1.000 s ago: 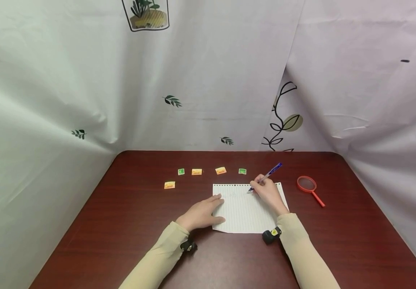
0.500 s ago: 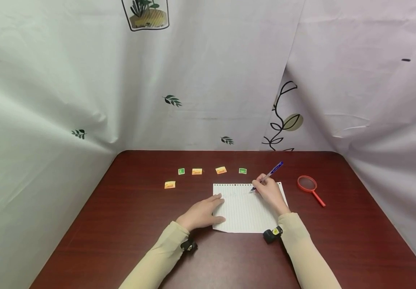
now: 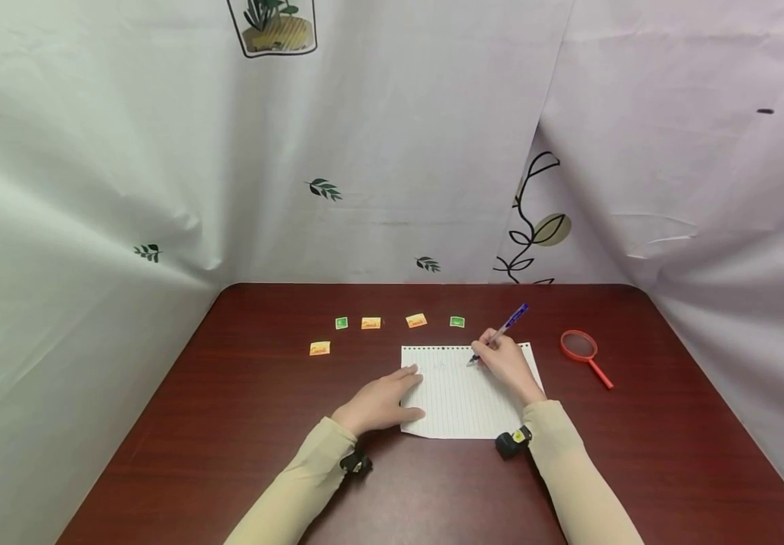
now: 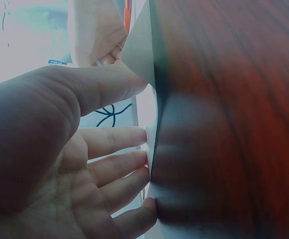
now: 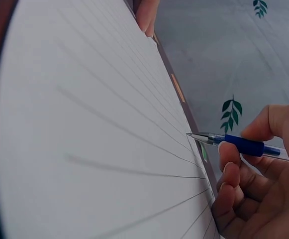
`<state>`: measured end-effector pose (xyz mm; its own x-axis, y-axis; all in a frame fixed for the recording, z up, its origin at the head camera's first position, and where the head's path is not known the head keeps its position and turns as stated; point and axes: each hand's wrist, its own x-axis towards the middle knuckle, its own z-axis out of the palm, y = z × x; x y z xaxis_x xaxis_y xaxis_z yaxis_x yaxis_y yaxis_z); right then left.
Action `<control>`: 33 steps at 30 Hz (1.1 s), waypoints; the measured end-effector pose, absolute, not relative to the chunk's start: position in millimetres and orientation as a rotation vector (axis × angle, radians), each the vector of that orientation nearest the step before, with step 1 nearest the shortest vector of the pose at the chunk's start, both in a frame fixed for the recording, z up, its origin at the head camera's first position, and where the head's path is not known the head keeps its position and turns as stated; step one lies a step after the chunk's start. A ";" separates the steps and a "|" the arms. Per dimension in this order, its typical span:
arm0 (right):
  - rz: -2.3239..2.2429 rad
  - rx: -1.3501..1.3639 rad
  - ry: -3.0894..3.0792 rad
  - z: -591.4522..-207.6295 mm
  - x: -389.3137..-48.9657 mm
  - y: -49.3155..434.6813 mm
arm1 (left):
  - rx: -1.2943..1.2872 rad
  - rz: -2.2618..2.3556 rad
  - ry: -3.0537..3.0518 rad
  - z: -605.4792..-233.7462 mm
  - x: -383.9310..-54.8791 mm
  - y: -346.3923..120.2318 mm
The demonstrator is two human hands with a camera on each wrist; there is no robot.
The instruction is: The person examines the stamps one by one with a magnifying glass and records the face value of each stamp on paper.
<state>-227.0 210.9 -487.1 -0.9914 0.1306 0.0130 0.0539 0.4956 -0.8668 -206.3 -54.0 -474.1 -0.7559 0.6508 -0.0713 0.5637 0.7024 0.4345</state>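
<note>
My right grip [image 3: 506, 369] pinches the pen [image 3: 517, 316] between thumb and fingers, and after edging right its tip has just come back slightly left on the lined sheet [image 3: 467, 405] beneath, which I take for small writing strokes under way near the sheet's top. Left of that, my left grip [image 3: 380, 401] stays relaxed and spread, thumb and fingertips at the sheet's edge. Past my right grip lie a green slip [image 3: 456, 322], beyond and leftward, and the red magnifying glass [image 3: 579, 346], off to the right.
</note>
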 end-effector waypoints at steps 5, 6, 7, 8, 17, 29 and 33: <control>1.541 -0.162 -2.654 -485.6 -226.6 211.1 | 0.975 0.584 2.689 -474.3 -206.6 -54.2; 1.544 -0.168 -2.649 -485.6 -226.5 211.3 | 0.976 0.585 2.688 -474.3 -206.6 -54.3; 1.546 -0.175 -2.645 -485.7 -226.5 211.7 | 0.978 0.584 2.688 -474.3 -206.6 -54.2; 1.545 -0.182 -2.641 -485.8 -226.4 212.0 | 0.979 0.585 2.688 -474.2 -206.6 -54.2; 1.536 -0.193 -2.634 -486.9 -226.6 213.4 | 0.982 0.581 2.686 -472.5 -205.5 -54.3; 1.527 -0.162 -2.640 -487.4 -226.6 213.4 | 0.972 0.583 2.690 -476.3 -206.2 -54.4; 1.527 -0.153 -2.637 -487.8 -226.4 213.5 | 0.973 0.585 2.690 -476.5 -206.3 -54.4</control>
